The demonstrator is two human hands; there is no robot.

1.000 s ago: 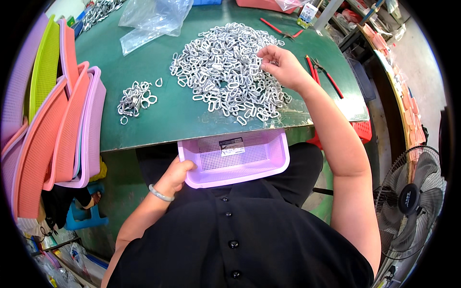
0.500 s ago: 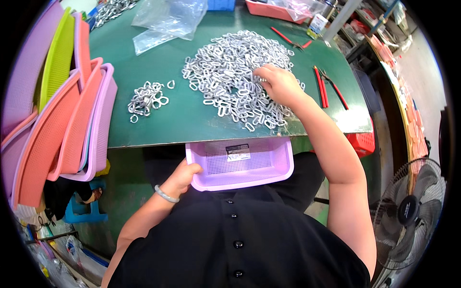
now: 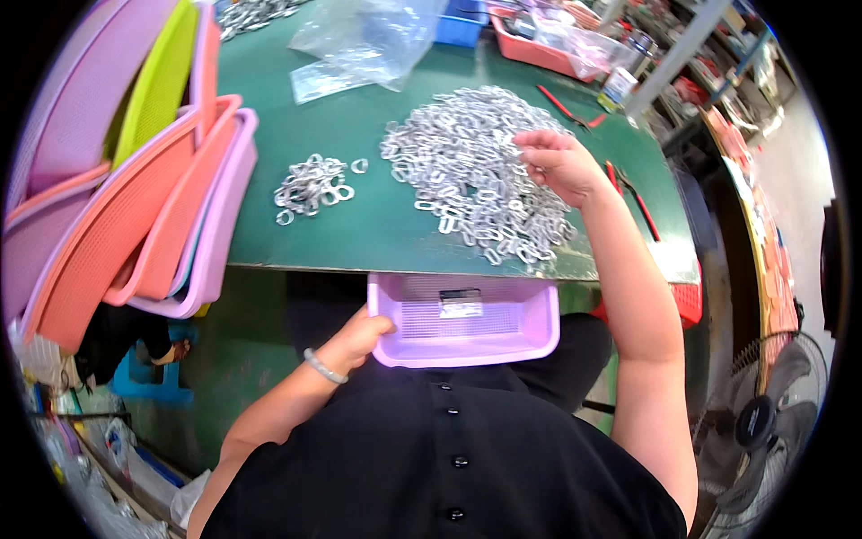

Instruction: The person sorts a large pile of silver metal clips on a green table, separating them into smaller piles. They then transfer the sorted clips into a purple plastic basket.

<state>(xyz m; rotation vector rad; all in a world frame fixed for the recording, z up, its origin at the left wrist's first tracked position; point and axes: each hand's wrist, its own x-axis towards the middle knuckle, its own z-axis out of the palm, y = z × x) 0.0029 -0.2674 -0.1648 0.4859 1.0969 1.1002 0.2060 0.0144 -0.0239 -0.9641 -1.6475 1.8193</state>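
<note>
A lilac plastic basket (image 3: 409,352) rests on my lap against the table's front edge, with a dark and white label on its inner wall. My left hand (image 3: 361,334) grips its left end, thumb over the rim. On the table lies a big heap of grey metal chain links (image 3: 467,153). Over the heap's right side is my right hand (image 3: 561,169), its fingers loosely stretched and apart, with nothing visible in them. A smaller pile of links and rings (image 3: 312,185) lies to the left.
Stacked coloured baskets (image 3: 180,180) rise at the left. Red-handled pliers (image 3: 639,202) lie right of the heap, with another red-handled tool (image 3: 570,108) behind it. Plastic bags (image 3: 359,49), a blue bin (image 3: 461,29) and a pink tray (image 3: 539,56) are farther back. A fan (image 3: 756,422) stands at right.
My right hand has lifted off the links and its fingers have spread. My left hand still holds the basket. The whole view has shifted slightly.
</note>
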